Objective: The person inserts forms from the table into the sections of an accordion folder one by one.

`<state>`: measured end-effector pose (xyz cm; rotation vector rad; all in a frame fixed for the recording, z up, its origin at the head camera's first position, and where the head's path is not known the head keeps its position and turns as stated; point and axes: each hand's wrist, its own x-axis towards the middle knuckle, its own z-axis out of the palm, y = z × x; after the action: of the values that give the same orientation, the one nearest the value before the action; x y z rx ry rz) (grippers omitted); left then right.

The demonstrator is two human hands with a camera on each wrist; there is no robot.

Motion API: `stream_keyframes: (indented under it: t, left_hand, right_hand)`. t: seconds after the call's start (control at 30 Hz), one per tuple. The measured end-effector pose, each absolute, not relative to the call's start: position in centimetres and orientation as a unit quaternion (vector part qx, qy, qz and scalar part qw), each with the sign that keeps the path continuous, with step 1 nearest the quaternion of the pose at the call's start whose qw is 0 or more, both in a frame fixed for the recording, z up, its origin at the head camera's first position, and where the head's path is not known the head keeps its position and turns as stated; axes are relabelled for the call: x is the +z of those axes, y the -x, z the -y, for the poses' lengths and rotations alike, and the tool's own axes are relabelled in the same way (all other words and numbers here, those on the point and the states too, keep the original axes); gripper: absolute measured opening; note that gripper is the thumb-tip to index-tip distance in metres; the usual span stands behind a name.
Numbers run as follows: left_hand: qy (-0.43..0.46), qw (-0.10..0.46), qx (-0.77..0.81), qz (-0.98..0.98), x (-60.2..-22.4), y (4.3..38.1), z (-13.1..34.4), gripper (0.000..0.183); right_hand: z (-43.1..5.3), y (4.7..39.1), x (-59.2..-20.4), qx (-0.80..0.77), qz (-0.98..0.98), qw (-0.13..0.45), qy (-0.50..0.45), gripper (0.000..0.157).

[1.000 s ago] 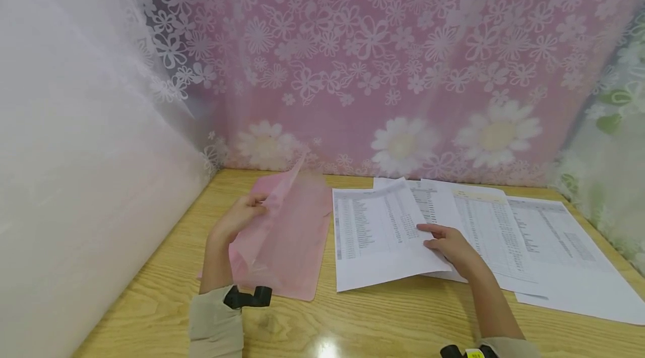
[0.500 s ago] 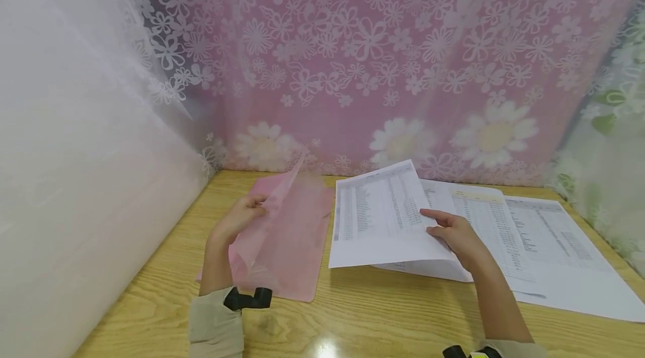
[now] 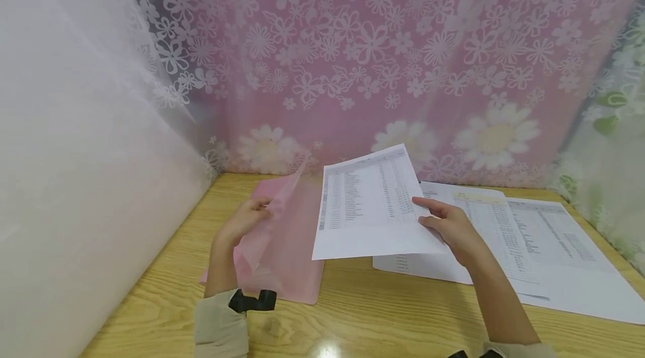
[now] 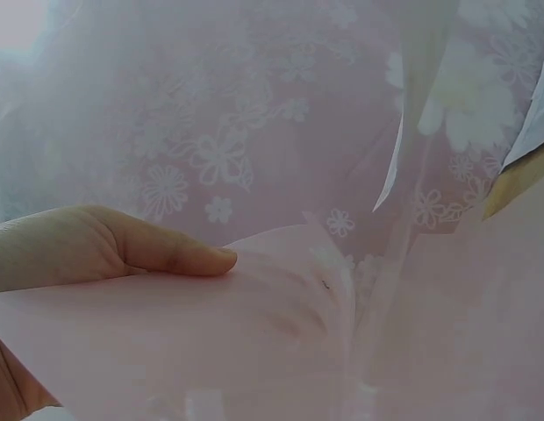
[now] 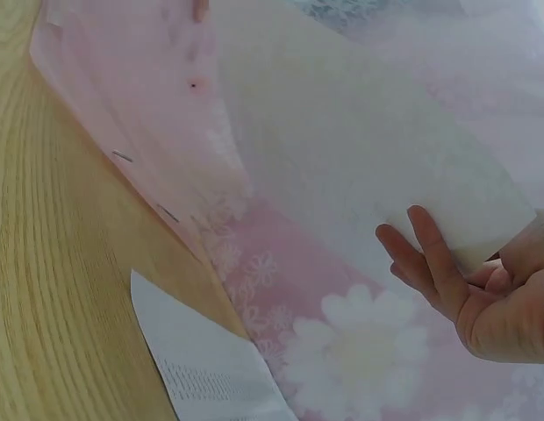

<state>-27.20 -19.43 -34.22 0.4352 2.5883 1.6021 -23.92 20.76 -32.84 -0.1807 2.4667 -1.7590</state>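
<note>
The left hand [image 3: 244,221] pinches the raised cover [image 3: 258,236] of the pink folder [image 3: 302,260] while, well apart, the right hand [image 3: 448,229] holds the printed sheet [image 3: 370,207] above the table [image 3: 353,305] by its right edge, suitable for presumably light, limp, easily creased paper.

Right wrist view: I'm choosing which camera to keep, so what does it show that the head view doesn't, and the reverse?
Right wrist but not head: the back of the held sheet, with fingers against it, and two small dark marks at the edge of the pink folder.
Head but not right wrist: the sheet's printed side, most of the left hand and beige sleeves.
Both: the right hand, that sheet, the folder, wooden table and floral curtain.
</note>
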Motion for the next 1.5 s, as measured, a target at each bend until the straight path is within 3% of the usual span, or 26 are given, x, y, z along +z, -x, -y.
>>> stream_keyframes:
  t: [1.07,1.5]
  left_hand:
    - [-0.139,0.011,0.528,-0.838,-34.5,27.4,19.5,0.039]
    - [-0.149,0.005,0.528,-0.836,-34.4,27.3,19.6,0.039]
  right_hand:
    - [-14.1,28.3,-32.2,-0.575,-0.806,0.105,0.094,0.046]
    - [-10.8,28.5,-33.9,-0.556,-0.827,0.039,0.077,0.045]
